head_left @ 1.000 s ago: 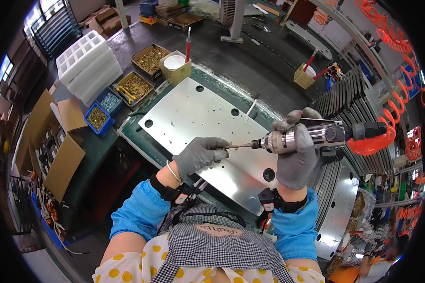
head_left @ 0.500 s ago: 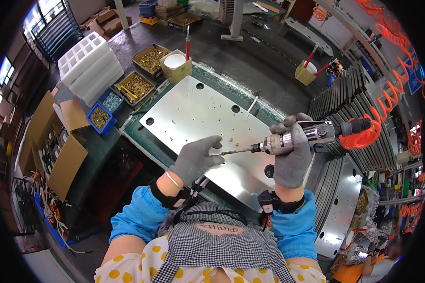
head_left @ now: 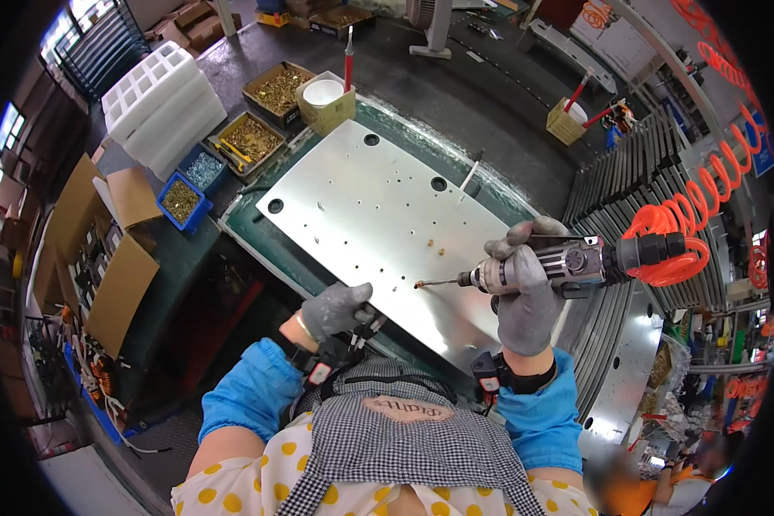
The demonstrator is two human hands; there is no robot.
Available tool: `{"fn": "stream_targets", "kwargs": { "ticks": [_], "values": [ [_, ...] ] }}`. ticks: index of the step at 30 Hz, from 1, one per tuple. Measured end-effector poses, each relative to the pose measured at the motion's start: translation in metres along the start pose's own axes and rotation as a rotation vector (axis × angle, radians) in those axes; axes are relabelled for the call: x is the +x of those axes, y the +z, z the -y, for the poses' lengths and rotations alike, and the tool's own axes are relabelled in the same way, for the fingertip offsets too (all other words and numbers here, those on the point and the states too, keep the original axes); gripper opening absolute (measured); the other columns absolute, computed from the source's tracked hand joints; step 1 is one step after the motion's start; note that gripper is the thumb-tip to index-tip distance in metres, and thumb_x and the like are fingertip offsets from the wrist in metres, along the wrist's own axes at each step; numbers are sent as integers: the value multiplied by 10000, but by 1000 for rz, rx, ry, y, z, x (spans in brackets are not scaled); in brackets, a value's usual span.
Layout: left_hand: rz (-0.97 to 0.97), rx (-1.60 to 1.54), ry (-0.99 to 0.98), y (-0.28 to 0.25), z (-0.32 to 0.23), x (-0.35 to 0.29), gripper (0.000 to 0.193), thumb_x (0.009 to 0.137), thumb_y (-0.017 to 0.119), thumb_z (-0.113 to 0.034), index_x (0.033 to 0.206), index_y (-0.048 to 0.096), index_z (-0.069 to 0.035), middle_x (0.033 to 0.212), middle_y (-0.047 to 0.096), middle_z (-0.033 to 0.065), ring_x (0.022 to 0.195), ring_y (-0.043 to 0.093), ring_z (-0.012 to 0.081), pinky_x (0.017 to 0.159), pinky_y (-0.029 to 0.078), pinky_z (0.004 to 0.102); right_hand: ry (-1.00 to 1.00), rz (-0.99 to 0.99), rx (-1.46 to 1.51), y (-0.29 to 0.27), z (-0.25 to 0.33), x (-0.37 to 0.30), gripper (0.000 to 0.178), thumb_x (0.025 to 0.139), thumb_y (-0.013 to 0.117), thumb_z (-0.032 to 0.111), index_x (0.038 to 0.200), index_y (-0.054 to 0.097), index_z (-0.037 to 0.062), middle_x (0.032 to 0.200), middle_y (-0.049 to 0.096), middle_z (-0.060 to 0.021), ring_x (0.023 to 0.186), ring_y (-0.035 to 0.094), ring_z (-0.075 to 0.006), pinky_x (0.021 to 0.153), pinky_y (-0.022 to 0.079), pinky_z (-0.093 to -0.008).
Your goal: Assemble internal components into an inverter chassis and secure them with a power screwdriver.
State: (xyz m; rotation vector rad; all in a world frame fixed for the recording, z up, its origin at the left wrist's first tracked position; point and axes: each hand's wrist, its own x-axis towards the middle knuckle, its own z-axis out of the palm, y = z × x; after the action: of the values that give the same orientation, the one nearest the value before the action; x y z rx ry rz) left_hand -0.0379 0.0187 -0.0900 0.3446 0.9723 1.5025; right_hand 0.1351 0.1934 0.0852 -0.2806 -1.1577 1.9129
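Note:
My right hand (head_left: 525, 305), in a grey glove, grips an air drill (head_left: 568, 265) with a black rear end. It is held almost level over a silvery metal plate (head_left: 353, 193) with holes. A small brass-coloured fitting (head_left: 419, 285) sits at the tip of the drill's long thin bit (head_left: 439, 282), close to the plate's surface. Two more brass pieces (head_left: 431, 243) lie on the plate just beyond. My left hand (head_left: 337, 311), also gloved, is at the plate's near edge with its fingers curled and thumb raised. Whatever those fingers hold, if anything, is hidden.
Boxes of brass parts (head_left: 249, 142) and blue bins of small parts (head_left: 183, 202) stand at the left, beside white foam blocks (head_left: 159, 103). Stacked metal panels (head_left: 636, 202) rise at the right. A red coiled air hose (head_left: 697, 206) hangs by the drill.
My left hand has drawn back from the bit toward the plate's near edge, and its fingers have curled. The bit's tip has moved slightly right, now with a brass piece on it.

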Motion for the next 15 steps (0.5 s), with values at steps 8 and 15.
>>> {"fn": "stream_targets", "kwargs": {
  "ticks": [8, 15],
  "values": [
    [22, -93, -33, 13, -12, 2, 262, 878, 649, -283, 917, 638, -24, 564, 447, -18, 470, 381, 92, 493, 375, 247, -25, -22, 16, 5, 1, -2, 383, 861, 597, -14, 1220, 512, 88, 1047, 565, -81, 887, 590, -173, 624, 534, -258],
    [90, -57, 30, 17, -13, 1, 260, 876, 621, -287, 854, 611, -29, 501, 379, -24, 451, 379, 123, 531, 460, 320, -56, 10, -58, 6, 0, -2, 378, 869, 598, -8, 1222, 512, 95, 1061, 566, -77, 922, 608, -184, 665, 546, -284]
  ]
}}
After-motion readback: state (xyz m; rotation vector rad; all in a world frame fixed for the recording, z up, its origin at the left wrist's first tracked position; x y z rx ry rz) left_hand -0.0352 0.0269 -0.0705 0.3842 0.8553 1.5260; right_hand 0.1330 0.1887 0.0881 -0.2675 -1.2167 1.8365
